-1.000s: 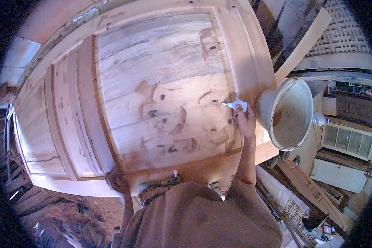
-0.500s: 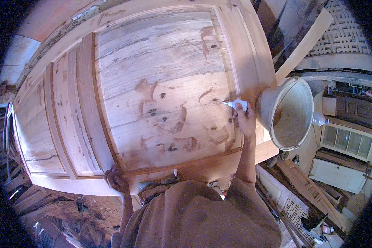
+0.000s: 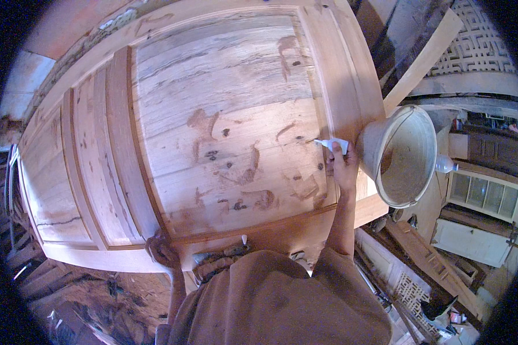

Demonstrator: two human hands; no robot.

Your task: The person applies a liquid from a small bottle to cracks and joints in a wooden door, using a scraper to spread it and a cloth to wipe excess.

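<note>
A large panelled wooden door (image 3: 224, 75) lies flat in front of me, with dark knots and brown dust smears on its wide pale panel. My right hand (image 3: 343, 164) is closed around a small white glue bottle (image 3: 338, 145) near the panel's right side. The bottle's narrow nozzle points left, close to a dark knot (image 3: 299, 138); whether it touches the wood I cannot tell. At the door's near edge rests my left hand (image 3: 164, 253), its fingers curled; what they hold, if anything, is hidden. A small white cone-shaped cap (image 3: 244, 239) is on the near edge, in front of my body.
A dusty bucket (image 3: 406, 158) tilts toward me at the door's right end, with a clear plastic bottle (image 3: 445, 165) beyond it. Wooden boards (image 3: 426, 63) and a lattice panel (image 3: 472, 43) lie at the far right. Scrap wood (image 3: 31, 270) is piled at the left.
My right hand has shifted slightly to the right with the glue bottle, drawing the nozzle back a little from the knot. My left hand has stayed in place.
</note>
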